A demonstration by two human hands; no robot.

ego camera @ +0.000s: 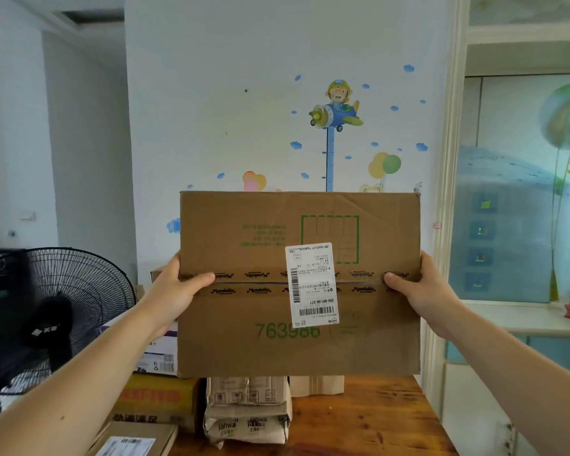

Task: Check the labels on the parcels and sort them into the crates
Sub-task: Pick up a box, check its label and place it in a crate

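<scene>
I hold a large brown cardboard parcel [244, 340] up in front of me, its broad taped face toward the camera. A white shipping label [311, 284] with barcodes sits upside down across the tape seam, above the green number 763986. My left hand [175, 291] grips the parcel's left edge, thumb on the front. My right hand [422, 291] grips the right edge the same way. No crate shows in this view.
Below the parcel, more parcels lie on a wooden table [359, 419]: a taped paper-wrapped bundle [247, 419], a yellow-orange box [158, 399], a flat box with a label [135, 442]. A black fan [56, 311] stands at left, a window ledge [524, 317] at right.
</scene>
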